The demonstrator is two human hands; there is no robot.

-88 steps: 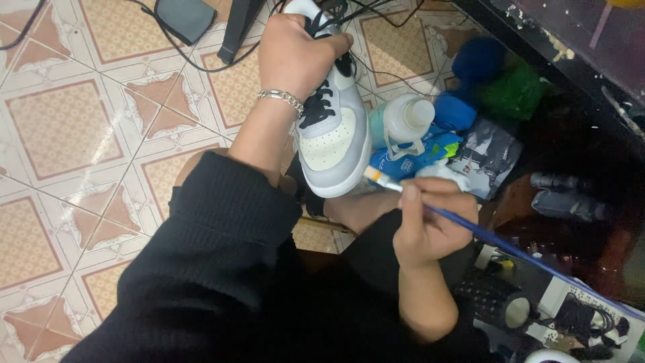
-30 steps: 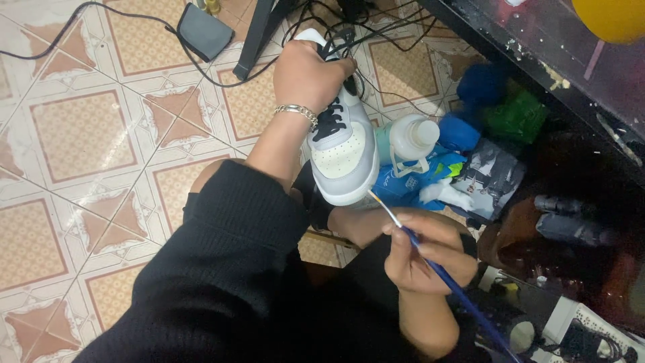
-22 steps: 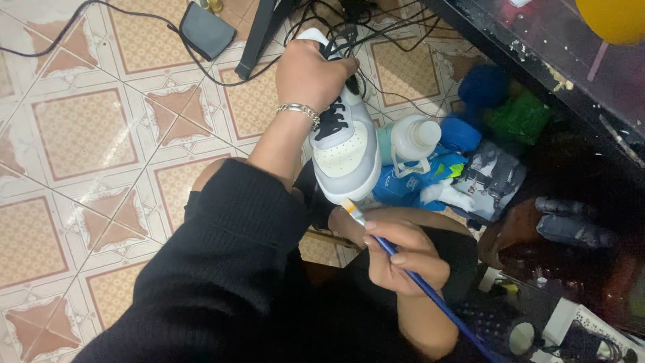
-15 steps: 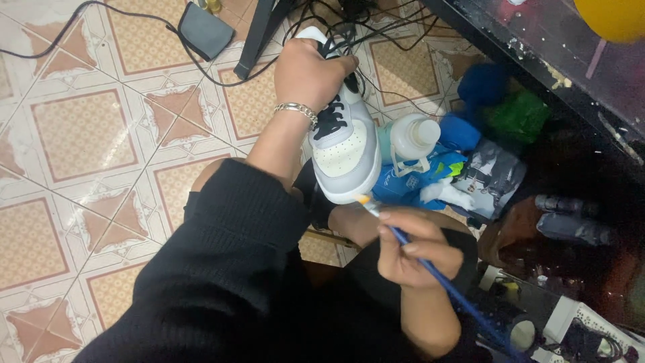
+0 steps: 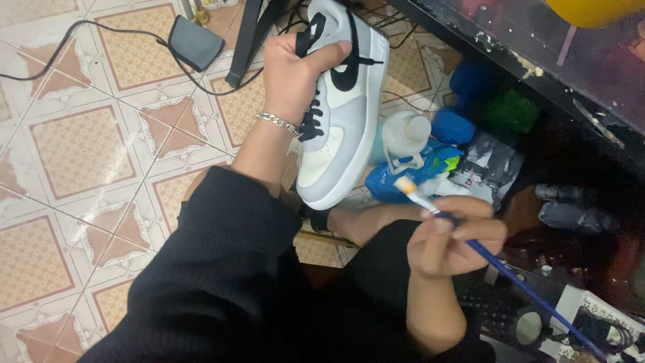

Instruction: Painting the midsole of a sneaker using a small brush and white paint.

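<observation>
**Sneaker held up over a tiled floor, brush poised beside it**

Patterned floor tiles [image 5: 74, 141] in cream and terracotta fill the left of the view, crossed by a black cable [image 5: 101, 30] that runs to a small dark grey power adapter [image 5: 195, 42]. A black sleeve [image 5: 222, 269] is seen rising from the lower edge. Further right, the left hand [image 5: 295, 70], with a silver chain bracelet [image 5: 279, 122] at the wrist, is raised above the floor; its fingers are curled tight around the laces and tongue of a grey and white sneaker [image 5: 342, 128], which is held toe-down with a black mark on its side. Just right of the sneaker a white bottle [image 5: 403, 134] is seen standing near a blue bag [image 5: 420, 171]. Lower right, the right hand [image 5: 453, 235] is kept apart from the sneaker; a blue-handled paintbrush [image 5: 470, 242] is pinched between thumb and fingertips, its pale bristle tip pointing up-left toward the sole's edge without touching it. Dark clutter and a dark counter [image 5: 537, 74] edge occupy the far right.
</observation>
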